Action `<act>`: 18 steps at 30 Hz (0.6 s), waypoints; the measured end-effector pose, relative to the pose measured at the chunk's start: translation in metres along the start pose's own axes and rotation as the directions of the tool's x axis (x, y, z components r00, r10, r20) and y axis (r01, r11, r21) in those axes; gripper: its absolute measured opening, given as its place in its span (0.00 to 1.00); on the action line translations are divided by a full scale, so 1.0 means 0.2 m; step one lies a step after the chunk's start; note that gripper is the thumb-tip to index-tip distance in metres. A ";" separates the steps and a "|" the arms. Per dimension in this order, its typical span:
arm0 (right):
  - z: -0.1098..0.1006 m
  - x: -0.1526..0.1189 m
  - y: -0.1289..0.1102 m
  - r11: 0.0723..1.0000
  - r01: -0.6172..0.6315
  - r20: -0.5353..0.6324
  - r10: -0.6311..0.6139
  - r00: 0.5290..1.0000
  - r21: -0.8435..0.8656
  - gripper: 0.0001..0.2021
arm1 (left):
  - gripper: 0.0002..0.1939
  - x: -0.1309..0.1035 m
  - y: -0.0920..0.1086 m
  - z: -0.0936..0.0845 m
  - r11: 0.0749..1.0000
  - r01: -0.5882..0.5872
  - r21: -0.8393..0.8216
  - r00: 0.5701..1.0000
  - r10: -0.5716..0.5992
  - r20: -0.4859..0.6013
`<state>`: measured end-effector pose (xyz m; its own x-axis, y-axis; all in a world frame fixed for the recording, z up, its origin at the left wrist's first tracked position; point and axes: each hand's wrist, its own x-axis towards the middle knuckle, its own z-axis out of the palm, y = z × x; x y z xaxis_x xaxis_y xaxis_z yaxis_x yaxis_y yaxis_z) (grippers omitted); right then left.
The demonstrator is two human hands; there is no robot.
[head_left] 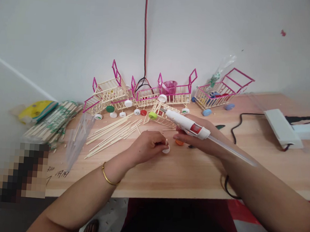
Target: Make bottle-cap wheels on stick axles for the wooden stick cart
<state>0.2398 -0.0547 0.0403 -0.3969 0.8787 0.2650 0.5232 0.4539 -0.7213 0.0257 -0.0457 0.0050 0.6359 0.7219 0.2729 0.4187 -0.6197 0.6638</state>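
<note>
My left hand is closed in a pinch on a small white bottle cap just above the wooden table. In my right hand is a white hot glue gun, its nozzle pointing left and a clear glue stick coming out of its back. An orange cap lies under the right hand, partly hidden. Behind the gun sits a small stick frame with a lime-green cap at its left corner. Loose thin wooden sticks are spread left of my left hand.
Along the wall stand several stick carts with magenta trim and bottle-cap wheels. Bundled sticks in a printed wrapper, a yellow packet and clear plastic sleeves lie left. A white power strip with black cable is at right.
</note>
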 end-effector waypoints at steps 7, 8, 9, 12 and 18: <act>0.00 0.00 0.01 0.996 -0.056 -0.029 0.058 0.998 0.068 0.12 | 0.03 0.00 0.00 0.00 1.000 -0.018 -0.005 1.000 0.018 -0.021; 0.00 0.00 0.01 0.996 -0.062 -0.046 0.065 0.997 0.066 0.12 | 0.03 0.00 0.00 0.00 1.000 -0.021 -0.003 1.000 0.020 -0.023; 0.00 0.00 0.01 0.996 -0.072 -0.067 0.076 0.995 0.061 0.12 | 0.03 0.00 0.00 0.00 1.000 -0.022 -0.002 0.999 0.022 -0.024; -0.01 0.00 0.02 0.990 -0.129 -0.139 0.136 0.981 0.058 0.11 | 0.03 0.00 0.00 0.00 1.000 -0.027 -0.002 0.999 0.027 -0.021; 0.00 0.00 0.06 0.960 -0.217 -0.158 0.246 0.956 0.179 0.12 | 0.03 0.00 0.00 0.00 0.999 -0.042 0.017 0.999 0.042 -0.021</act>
<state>0.2469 -0.0488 0.0321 -0.1320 0.9753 0.1772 0.4530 0.2184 -0.8644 0.0261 -0.0454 0.0042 0.6394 0.7014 0.3148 0.4030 -0.6545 0.6397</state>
